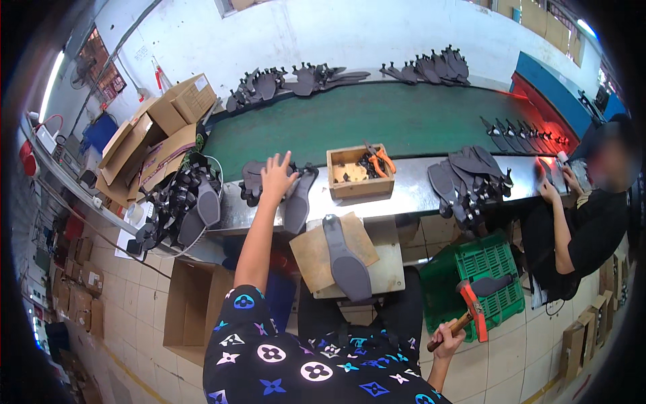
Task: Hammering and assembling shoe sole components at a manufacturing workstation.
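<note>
My left hand reaches over the metal bench edge with its fingers spread, above a few dark grey shoe soles; whether it touches one I cannot tell. Low on the right, my right hand is wrapped around the wooden handle of a hammer with an orange-red head. Between my arms, one dark grey shoe sole lies on a brown sheet over a pale work block. Behind it stands a wooden box holding small black parts and orange-handled pliers.
A green conveyor belt runs behind the bench, with soles heaped along its far side. More soles lie to the right. A green crate stands beside the hammer. Cardboard boxes are at left. Another person works at far right.
</note>
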`<action>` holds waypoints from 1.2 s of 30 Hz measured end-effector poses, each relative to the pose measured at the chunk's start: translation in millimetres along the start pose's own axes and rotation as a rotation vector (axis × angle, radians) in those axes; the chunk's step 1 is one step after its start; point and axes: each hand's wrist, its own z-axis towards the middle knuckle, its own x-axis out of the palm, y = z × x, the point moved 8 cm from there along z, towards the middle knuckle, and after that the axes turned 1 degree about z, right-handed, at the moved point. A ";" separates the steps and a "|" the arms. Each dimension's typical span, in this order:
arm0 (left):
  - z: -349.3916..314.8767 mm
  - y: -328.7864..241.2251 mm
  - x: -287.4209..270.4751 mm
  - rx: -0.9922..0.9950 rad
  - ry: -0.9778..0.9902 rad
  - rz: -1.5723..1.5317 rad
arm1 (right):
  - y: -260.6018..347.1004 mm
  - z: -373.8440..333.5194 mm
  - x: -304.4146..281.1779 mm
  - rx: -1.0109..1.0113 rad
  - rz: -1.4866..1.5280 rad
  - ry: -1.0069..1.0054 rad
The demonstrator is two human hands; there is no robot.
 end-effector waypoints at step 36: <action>0.2 -46.7 -80.4 -0.010 -0.024 -0.024 | -1.6 16.8 42.7 0.061 -0.054 0.101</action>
